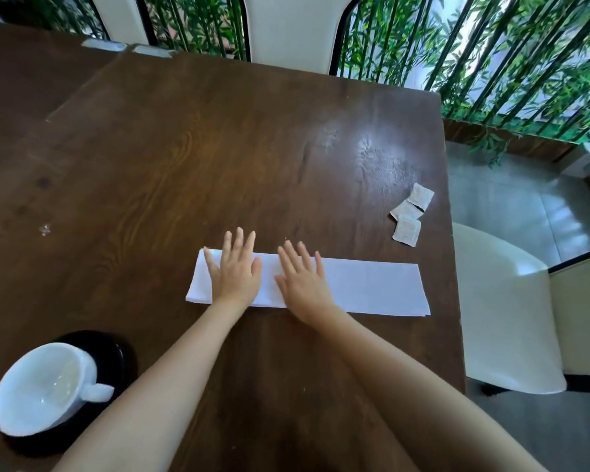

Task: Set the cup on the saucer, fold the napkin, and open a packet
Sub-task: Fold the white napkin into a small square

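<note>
left hand (235, 273), right hand (304, 281), flat on napkin (372, 287)

We take this for a café or restaurant dining area: dark wood desk (218, 148), white padded chairs (293, 28) drawn up to it, a bamboo screen (491, 63) as divider, grey tiled floor (511, 206), cup (38, 390) on saucer (116, 352).

A dark wooden table (218, 148) stands among white chairs (504, 321), with green bamboo (491, 56) beyond.
</note>
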Tool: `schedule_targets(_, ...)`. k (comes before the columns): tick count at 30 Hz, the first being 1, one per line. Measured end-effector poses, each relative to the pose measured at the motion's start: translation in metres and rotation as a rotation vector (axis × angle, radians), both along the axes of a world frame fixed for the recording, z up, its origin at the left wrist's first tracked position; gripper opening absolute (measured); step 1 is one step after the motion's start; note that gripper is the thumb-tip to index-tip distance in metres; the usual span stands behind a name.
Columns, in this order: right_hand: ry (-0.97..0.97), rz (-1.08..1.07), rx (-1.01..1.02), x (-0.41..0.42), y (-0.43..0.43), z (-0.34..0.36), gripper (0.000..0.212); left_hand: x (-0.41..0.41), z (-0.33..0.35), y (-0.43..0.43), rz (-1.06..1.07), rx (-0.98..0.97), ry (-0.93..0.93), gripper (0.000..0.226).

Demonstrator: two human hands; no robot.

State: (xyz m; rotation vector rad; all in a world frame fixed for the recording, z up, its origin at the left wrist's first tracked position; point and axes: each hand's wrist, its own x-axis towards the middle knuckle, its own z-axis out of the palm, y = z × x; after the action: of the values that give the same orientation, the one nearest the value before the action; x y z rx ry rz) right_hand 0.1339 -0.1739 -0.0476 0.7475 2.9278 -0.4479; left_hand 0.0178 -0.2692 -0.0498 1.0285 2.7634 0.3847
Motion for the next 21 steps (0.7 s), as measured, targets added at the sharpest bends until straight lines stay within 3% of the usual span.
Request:
schedule_targets(3,-0.035,0.021,0.000,0.003,-0.003,-0.016,0.058,0.001,-0.025,-0.020,-0.003,-0.159,0.071,0.059)
schedule_targets(16,-0.092,-0.314,0.137,0.116,0.079,-0.020,0.064,-0.003,-0.032,-0.032,0.076,-0.150,0.157,0.077)
schedule_targets(21,-0.107,-0.304,0.119,0.125,0.087,-0.018,0.062,-0.005,-0.030,-0.031,0.076,-0.192,0.117,0.082)
